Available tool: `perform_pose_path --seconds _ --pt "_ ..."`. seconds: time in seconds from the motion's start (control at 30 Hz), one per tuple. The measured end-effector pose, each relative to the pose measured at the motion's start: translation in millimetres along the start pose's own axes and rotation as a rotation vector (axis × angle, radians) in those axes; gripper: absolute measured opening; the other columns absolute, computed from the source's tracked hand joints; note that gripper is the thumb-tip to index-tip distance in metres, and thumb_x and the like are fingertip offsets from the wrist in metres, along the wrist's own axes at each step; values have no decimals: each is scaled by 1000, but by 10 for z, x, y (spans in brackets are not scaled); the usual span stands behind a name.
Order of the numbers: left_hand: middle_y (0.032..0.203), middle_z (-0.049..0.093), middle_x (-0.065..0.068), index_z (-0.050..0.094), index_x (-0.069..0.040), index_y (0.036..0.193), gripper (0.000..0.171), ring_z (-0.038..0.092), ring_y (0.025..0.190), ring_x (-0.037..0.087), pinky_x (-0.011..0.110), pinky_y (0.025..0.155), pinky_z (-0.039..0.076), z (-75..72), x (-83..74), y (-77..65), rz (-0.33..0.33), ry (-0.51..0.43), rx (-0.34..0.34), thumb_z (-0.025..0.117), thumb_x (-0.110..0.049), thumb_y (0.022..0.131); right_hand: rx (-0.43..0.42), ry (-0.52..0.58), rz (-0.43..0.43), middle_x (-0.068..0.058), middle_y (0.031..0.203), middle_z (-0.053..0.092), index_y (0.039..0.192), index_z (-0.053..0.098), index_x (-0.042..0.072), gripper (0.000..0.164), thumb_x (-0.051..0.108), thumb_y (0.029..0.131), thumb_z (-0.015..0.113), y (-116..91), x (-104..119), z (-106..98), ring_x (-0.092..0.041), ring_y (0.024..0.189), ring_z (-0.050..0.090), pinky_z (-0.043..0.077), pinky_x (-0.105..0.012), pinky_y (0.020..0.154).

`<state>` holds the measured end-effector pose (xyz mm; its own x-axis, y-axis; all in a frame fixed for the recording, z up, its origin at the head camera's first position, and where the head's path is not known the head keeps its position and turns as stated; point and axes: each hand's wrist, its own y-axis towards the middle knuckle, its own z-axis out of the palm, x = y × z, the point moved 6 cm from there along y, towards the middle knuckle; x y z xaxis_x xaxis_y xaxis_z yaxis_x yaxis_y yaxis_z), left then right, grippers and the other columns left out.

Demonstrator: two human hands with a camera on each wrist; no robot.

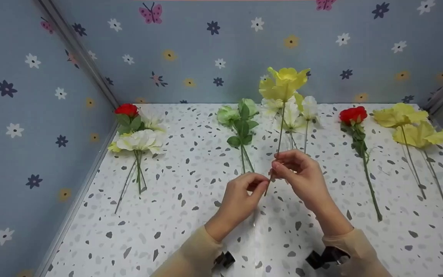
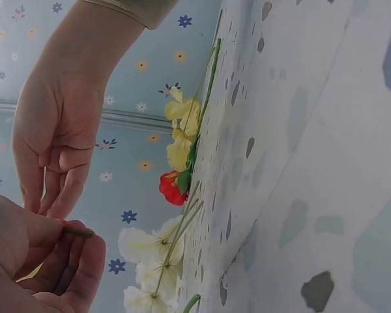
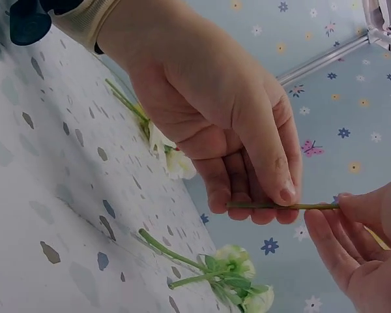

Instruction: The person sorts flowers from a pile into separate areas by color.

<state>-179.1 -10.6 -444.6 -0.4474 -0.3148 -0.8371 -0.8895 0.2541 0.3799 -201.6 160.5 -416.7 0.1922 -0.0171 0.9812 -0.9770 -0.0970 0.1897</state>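
Note:
A yellow artificial flower (image 1: 286, 82) stands upright on a thin stem, held between both hands above the table. My left hand (image 1: 240, 198) pinches the lower end of that stem between thumb and fingers; in the right wrist view, the left hand's thumb (image 3: 274, 163) presses the stem (image 3: 313, 207) against its fingers. A little higher, my right hand (image 1: 304, 177) pinches the same stem. The cut end (image 2: 81, 231) pokes out past the left hand in the left wrist view. White flowers (image 1: 292, 113) lie behind the yellow one and are partly covered by it.
Two light green flowers (image 1: 240, 117) lie left of the hands. At the far left is a bunch of red and white flowers (image 1: 139, 140). A red flower (image 1: 354, 115) and yellow flowers (image 1: 417, 130) lie on the right. Patterned walls (image 1: 237, 50) border the speckled table (image 1: 190, 231).

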Motion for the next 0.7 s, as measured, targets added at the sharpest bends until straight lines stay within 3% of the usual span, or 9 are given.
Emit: perform_pose_path --seconds 0.1,0.17,0.27,0.37,0.53,0.7 --pt "91 70 -5 73 -10 102 11 65 82 7 21 75 57 -135 112 58 -93 11 13 69 -19 97 -54 -51 -24 -22 102 68 114 67 -3 25 6 92 74 51 66 -197 -29 86 70 61 -39 79" --pt "90 68 -4 71 -9 103 13 64 81 9 23 74 57 -325 248 109 -163 62 -11 70 -20 96 -106 -110 -30 -22 105 69 116 67 -4 27 7 92 74 84 103 -399 -25 86 71 60 -35 79" --pt "88 68 1 71 -6 103 14 64 81 14 27 74 57 -762 497 174 -239 203 -114 69 -18 95 -200 -233 -4 -17 109 71 120 67 -1 31 13 93 73 103 123 -768 -20 88 71 60 -28 79" --pt "89 70 8 71 -1 103 17 66 81 22 34 76 56 -1310 742 165 -304 361 -251 68 -14 93 -292 -335 75 -7 110 71 125 67 5 36 23 94 73 103 92 -1157 -15 90 70 58 -22 80" --pt "95 72 16 70 2 107 22 66 88 34 48 81 51 -2135 1077 -44 -461 542 -392 64 -15 94 -418 -405 217 6 106 70 129 66 8 42 29 93 73 71 0 -1788 -8 90 69 56 -17 77" --pt "103 69 23 69 6 112 29 63 98 41 54 88 48 -2640 1301 -314 -611 609 -450 61 -16 96 -558 -399 355 14 101 66 130 66 14 42 32 92 70 -39 -155 -2355 -1 85 68 55 -12 75"
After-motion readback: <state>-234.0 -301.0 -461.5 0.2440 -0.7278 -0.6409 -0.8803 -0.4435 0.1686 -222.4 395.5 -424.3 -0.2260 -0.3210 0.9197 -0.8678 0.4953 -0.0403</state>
